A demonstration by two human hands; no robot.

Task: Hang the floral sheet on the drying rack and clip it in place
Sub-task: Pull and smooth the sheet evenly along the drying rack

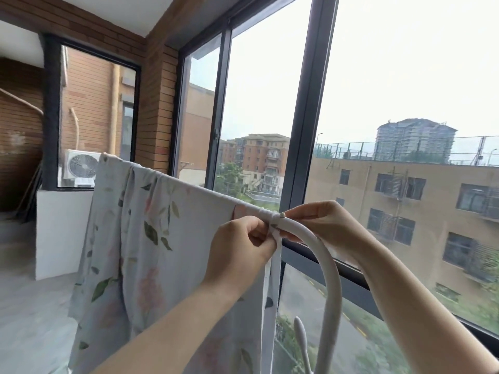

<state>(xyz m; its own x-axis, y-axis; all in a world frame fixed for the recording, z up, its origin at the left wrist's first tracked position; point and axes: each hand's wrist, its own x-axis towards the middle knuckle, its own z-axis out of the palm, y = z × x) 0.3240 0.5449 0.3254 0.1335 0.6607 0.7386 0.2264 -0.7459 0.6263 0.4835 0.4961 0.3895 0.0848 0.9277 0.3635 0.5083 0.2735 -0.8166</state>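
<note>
The floral sheet (167,238), pale with green leaves and pink blooms, hangs over the top bar of the white drying rack (328,263), draped from the far left end to the near corner. My left hand (240,249) pinches the sheet's near edge just below the bar. My right hand (321,225) reaches from behind the bar and its fingers pinch the bunched fabric at the bar beside a small round stud (282,215). The rack's tube curves down from there. No clip shows in either hand.
A tall sliding window with a dark frame (307,109) stands right behind the rack. A white low wall (62,233) sits at the left, with grey floor in front. A white peg-like rack part (301,338) sticks up at the bottom.
</note>
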